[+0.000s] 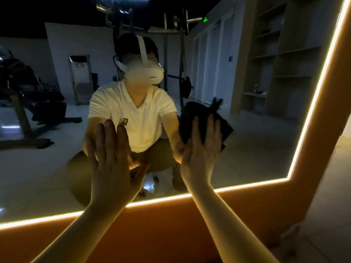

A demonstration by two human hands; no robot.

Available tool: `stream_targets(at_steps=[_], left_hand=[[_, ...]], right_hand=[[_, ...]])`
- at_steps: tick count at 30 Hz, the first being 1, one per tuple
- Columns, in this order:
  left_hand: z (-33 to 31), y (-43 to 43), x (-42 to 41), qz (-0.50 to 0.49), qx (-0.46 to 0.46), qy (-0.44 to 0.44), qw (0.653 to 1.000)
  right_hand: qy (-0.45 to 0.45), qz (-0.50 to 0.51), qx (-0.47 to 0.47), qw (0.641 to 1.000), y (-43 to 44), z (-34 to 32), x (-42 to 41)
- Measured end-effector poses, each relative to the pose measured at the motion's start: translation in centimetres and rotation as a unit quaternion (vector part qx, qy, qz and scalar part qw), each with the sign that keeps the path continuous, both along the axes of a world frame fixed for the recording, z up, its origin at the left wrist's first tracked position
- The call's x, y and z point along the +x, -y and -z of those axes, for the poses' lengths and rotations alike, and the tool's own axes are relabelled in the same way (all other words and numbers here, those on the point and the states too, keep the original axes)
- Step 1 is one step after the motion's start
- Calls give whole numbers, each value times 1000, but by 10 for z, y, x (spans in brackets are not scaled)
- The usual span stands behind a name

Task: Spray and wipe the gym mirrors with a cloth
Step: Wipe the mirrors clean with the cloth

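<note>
The fingers (209, 128) of the right hand (199, 150) lie straight and close together, pressing a dark cloth (225, 130) flat against the mirror (252, 141); whether the thumb hooks an edge of it I cannot tell. The fingers (110, 135) of the left hand (112, 166) are straight too, slightly fanned, thumb out to the side, palm toward the glass and holding nothing; it looks laid on the glass as a brace, though real contact is hard to confirm. The cloth sits right of centre, in the lower part of the mirror, above the glowing light strip (247, 184) along its bottom edge, with the orange wall (171, 228) below. I judge this the wiping step, not the spraying: no spray bottle is in view, and wetness on the glass cannot be made out in this dim light. The next move likely calls for sweeping the cloth with even, flat pressure toward the lower right corner, and later passing over the spot under the left palm, which may leave prints. As for containers, none lies near the hands; the only holders are the open shelves (275, 54) reflected at the right, mostly bare, with a few small items too dark to name
</note>
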State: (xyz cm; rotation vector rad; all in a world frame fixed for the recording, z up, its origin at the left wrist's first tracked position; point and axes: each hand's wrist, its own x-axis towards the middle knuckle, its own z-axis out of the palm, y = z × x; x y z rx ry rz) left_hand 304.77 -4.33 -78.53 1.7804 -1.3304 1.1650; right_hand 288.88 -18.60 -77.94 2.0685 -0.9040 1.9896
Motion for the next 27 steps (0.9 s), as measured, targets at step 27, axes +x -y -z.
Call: stream_targets(at_steps=[27], left_hand=[[15,-54,36,55,19,-1,998]], right_hand=[[-103,-76,14,992,-34,44,6]])
